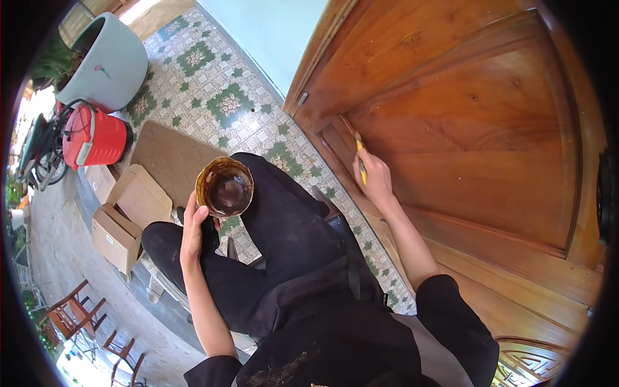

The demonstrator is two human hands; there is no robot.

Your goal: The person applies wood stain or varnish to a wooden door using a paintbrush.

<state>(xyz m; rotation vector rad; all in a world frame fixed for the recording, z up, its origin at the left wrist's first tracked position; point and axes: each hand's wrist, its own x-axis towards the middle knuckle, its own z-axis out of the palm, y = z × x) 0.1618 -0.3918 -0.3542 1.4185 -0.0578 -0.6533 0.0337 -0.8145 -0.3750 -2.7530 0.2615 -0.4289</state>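
The left hand [192,226], curled on the cup's near left wall, supports the likely light, spill-prone cup [206,182] over the lap, while the right hand [376,177] pinches the slim brush [359,144] at the door [451,129], best held by its stiff handle.

1. Tiled floor [196,58]: pale mosaic squares with green, flower-like motifs, shiny where light falls.
2. On it I see a large, pale grey planter [119,64] bearing a small pink flower mark.
3. Just beside the planter, a ribbed red container [103,138] with a dark base.
4. Near them, a flat brown sheet [171,158], its surface smudged.
5. Beside the sheet, an open cardboard box [117,240], flaps spread.
6. Grey ground [61,226] beyond the tiles, with wooden chairs [72,314] on it.
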